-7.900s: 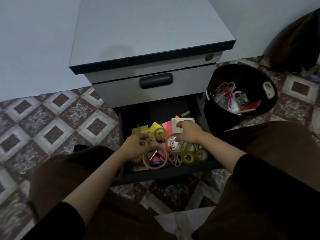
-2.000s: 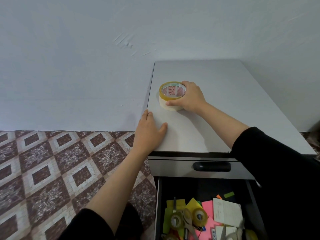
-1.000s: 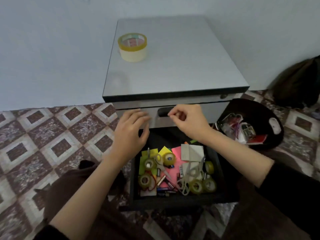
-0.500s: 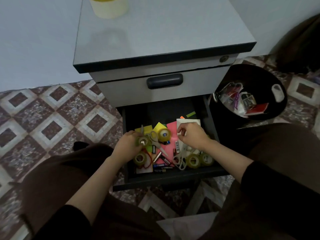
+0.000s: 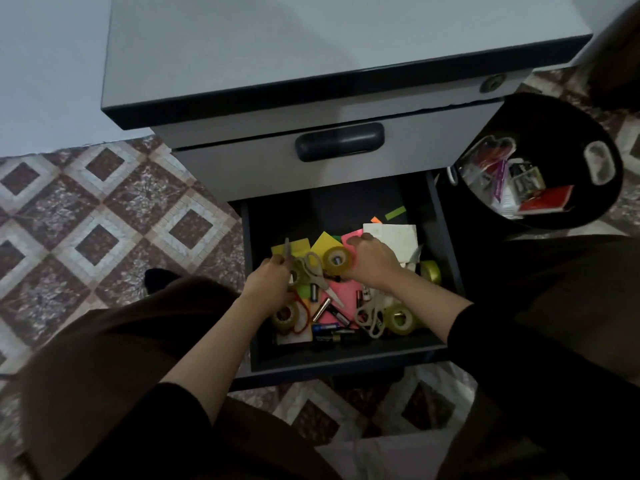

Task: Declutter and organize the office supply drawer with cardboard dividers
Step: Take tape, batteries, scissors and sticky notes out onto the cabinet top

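The bottom drawer (image 5: 346,362) of the grey cabinet stands open and holds a jumble of supplies. Both hands reach into it. My right hand (image 5: 374,261) grips a yellow tape roll (image 5: 337,260) near the middle. My left hand (image 5: 268,285) curls around a smaller tape roll (image 5: 297,276) that is half hidden under grey scissors (image 5: 311,270). More tape rolls (image 5: 401,318) lie at the front and right. Loose batteries (image 5: 329,329), coloured sticky notes (image 5: 341,294), a white notepad (image 5: 391,235) and a second pair of scissors (image 5: 372,315) fill the rest. No cardboard dividers are in view.
A black waste bin (image 5: 588,133) with discarded packaging stands right of the cabinet. The upper drawer with its dark handle (image 5: 339,142) is closed. The cabinet top (image 5: 311,39) is in view above. Patterned floor tiles (image 5: 104,209) lie to the left; my knees flank the drawer.
The large tape roll was set on the cabinet top. Both hands then came down into the drawer, and the right hand has shifted left from the notepad onto a tape roll.
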A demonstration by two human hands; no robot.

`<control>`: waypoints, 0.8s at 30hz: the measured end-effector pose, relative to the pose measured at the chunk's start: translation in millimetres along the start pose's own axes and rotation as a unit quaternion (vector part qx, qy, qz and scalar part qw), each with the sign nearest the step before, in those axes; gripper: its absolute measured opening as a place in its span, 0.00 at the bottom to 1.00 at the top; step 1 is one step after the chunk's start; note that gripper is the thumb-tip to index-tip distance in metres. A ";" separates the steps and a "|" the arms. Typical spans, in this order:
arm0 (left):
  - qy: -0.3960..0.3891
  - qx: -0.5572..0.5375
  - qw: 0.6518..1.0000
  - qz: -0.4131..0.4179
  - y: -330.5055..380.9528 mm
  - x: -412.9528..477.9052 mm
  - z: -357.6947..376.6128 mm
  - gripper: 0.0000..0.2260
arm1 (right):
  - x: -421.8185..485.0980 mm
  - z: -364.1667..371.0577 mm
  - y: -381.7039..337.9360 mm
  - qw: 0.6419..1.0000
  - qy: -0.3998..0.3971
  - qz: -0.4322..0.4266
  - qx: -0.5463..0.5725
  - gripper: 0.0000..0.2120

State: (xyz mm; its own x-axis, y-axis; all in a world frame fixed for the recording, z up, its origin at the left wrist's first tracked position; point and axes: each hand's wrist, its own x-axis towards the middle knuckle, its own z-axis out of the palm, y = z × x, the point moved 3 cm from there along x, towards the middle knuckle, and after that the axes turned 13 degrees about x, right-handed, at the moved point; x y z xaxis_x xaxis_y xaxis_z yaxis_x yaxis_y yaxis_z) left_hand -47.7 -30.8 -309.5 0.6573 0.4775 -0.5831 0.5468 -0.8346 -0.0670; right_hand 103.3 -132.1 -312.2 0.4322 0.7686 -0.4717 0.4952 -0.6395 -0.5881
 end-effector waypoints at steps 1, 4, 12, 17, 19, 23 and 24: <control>0.000 -0.001 1.000 -0.003 0.4 1.1 0.1 0.32 | 3.7 0.6 -1.3 1.000 -0.002 -0.002 0.005 0.29; 0.000 -0.001 1.000 -0.010 1.9 3.4 1.1 0.28 | 12.1 6.1 -1.9 1.000 -0.022 0.006 -0.004 0.31; 0.035 -0.019 0.999 -0.016 2.8 3.6 1.9 0.26 | 18.7 18.5 -0.2 0.999 -0.014 0.026 -0.018 0.25; 0.065 -0.065 0.996 0.016 -3.4 -11.2 -9.9 0.25 | 12.4 6.9 -2.3 1.000 -0.013 0.020 -0.005 0.26; 0.080 -0.086 0.993 0.020 -5.4 -21.2 -19.3 0.25 | 5.4 -2.2 -4.0 1.000 -0.005 0.018 0.007 0.26; 0.120 -0.108 0.987 -0.004 -8.2 -43.7 -41.9 0.25 | -12.0 -20.5 -12.2 1.000 0.006 0.001 0.029 0.23; 0.131 -0.109 0.985 -0.013 -8.4 -49.5 -47.9 0.24 | -16.8 -25.2 -15.7 0.999 0.007 -0.005 0.031 0.23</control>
State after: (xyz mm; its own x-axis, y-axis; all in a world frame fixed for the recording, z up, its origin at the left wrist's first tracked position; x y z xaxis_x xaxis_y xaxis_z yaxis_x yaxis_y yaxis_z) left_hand -60.0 -34.3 -241.4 0.7374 0.5762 -0.3524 0.6449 -0.7558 0.1137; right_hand 107.3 -135.4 -278.5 0.4384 0.7745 -0.4560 0.4517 -0.6285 -0.6332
